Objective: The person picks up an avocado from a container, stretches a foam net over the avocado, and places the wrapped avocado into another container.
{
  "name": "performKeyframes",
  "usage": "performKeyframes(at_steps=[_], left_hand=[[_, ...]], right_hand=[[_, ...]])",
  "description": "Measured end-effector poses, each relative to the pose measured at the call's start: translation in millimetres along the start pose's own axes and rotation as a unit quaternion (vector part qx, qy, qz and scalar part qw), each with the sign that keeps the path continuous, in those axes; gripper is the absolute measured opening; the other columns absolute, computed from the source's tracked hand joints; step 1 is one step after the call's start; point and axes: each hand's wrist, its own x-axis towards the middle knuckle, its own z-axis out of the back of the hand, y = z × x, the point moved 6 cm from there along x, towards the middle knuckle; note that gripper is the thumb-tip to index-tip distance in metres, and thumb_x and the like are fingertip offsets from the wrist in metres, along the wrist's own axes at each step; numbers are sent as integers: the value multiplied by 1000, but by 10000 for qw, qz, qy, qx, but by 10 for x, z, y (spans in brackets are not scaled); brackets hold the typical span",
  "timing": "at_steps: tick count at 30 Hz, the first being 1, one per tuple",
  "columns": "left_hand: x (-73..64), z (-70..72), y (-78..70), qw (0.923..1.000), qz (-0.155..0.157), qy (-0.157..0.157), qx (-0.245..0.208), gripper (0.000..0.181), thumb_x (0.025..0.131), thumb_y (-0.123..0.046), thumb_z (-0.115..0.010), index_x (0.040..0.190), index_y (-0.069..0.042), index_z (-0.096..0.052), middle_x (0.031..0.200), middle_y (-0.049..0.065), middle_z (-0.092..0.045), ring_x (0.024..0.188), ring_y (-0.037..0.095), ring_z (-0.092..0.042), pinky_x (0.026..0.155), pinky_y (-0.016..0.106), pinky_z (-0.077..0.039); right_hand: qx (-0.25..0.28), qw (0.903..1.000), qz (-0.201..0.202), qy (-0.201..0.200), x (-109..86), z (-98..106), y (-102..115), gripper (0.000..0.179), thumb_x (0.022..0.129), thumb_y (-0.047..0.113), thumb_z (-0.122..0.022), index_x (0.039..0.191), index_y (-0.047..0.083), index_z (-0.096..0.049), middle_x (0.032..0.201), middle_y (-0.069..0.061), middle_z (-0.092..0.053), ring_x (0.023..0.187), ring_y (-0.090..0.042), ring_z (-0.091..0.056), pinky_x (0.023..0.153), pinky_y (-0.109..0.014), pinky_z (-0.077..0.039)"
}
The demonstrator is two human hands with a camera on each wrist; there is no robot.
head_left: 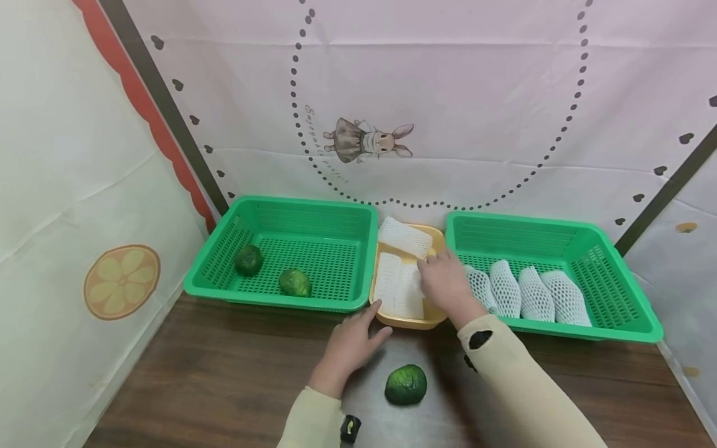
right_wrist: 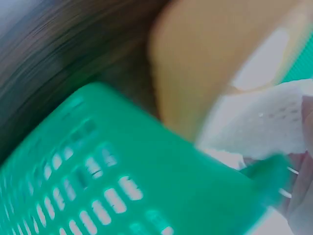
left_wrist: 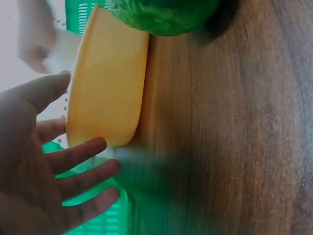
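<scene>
My right hand (head_left: 445, 283) reaches over the yellow tray (head_left: 411, 323) and pinches a white foam net sleeve (right_wrist: 259, 117), which shows beside the fingers in the right wrist view. In the head view that sleeve (head_left: 404, 238) slants across the tray's far rim. More flat foam sleeves (head_left: 394, 286) lie inside the tray. My left hand (head_left: 350, 342) is spread, its fingertips right at the tray's near left corner; the left wrist view shows the fingers (left_wrist: 88, 183) apart and holding nothing. A green, wrinkled avocado (head_left: 406, 384) lies on the table just in front of the tray.
At the left, a green basket (head_left: 313, 303) holds two avocados (head_left: 295, 283). Another green basket (head_left: 622, 330) at the right contains several items in white foam nets (head_left: 536, 294). Behind them hangs a pink printed cloth (head_left: 465, 112). The tabletop (head_left: 224, 373) is dark wood.
</scene>
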Motion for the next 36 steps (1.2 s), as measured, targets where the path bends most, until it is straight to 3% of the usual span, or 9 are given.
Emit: performKeyframes(at_steps=[4, 8, 12, 15, 18, 21, 25, 30, 36], left_hand=[[10, 58, -58, 9985, -121, -507, 156, 52, 89, -46, -55, 133, -18, -48, 96, 1, -64, 81, 18, -61, 68, 36, -48], [-78, 233, -185, 9912, -342, -1219, -384, 45, 87, -41, -62, 124, -18, -54, 68, -12, -51, 55, 4, -46, 50, 23, -38], [-275, 463, -393, 9614, -1267, -2331, -735, 47, 76, -36, -75, 112, -13, -57, 78, -6, -50, 66, 8, -48, 55, 24, -42], [-383, 526, -532, 9394, -2050, -2739, -215, 69, 63, -40, -83, 117, -10, -53, 109, 6, -52, 98, 21, -50, 83, 35, -42], [-392, 462, -600, 9370, -2445, -2449, 483, 86, 57, -47, -83, 127, -13, -48, 129, 7, -46, 122, 28, -38, 102, 52, -23], [-388, 378, -606, 9422, -2515, -2056, 817, 80, 60, -40, -84, 129, -16, -50, 121, 1, -55, 120, 22, -43, 106, 56, -13], [-414, 344, -575, 9458, -2518, -1948, 640, 55, 63, -23, -82, 114, -18, -62, 97, -5, -63, 99, 15, -54, 105, 48, -24], [-489, 408, -517, 9344, -2769, -2240, 111, 28, 62, -12, -82, 86, -20, -72, 84, -11, -67, 84, 6, -61, 90, 33, -44], [-560, 479, -369, 9290, -2704, -2494, -391, 32, 59, -3, -82, 86, -19, -76, 84, -10, -70, 79, 6, -64, 72, 25, -50]], right_hand=[[2392, 9670, -795, -359, -174, 207, -141, 28, 83, 5, -59, 111, 8, -63, 101, -12, -65, 85, -28, -57, 67, -40, -48], [4910, 8591, -1431, -219, -415, 229, -149, 46, 77, -13, -55, 118, 9, -57, 116, -16, -58, 89, -28, -55, 62, -32, -47], [6384, 7585, -1270, -311, -618, 185, -33, 45, 74, -14, -63, 115, 1, -51, 114, -19, -56, 95, -24, -56, 72, -28, -48], [7033, 7033, -1019, -180, -731, 120, 99, 40, 77, -9, -63, 114, -5, -47, 108, -22, -58, 89, -19, -59, 70, -29, -50], [7375, 6692, -909, 54, -796, 26, 227, 37, 81, -7, -60, 114, -7, -45, 104, -23, -60, 83, -16, -61, 66, -30, -52], [7333, 6741, -857, 236, -820, -68, 323, 35, 83, -2, -61, 114, -5, -46, 100, -18, -62, 81, -16, -61, 65, -30, -51], [7029, 7060, -825, 279, -830, -158, 381, 36, 79, -3, -67, 111, -4, -50, 89, -14, -63, 76, -17, -59, 63, -29, -49], [6579, 7401, -1392, 70, -848, -248, 344, 37, 70, -17, -62, 103, -1, -55, 79, -9, -61, 68, -17, -54, 57, -28, -45], [6324, 7530, -1820, -4, -893, -316, 280, 41, 64, -19, -55, 98, 3, -59, 77, -6, -62, 66, -16, -52, 54, -27, -42]])
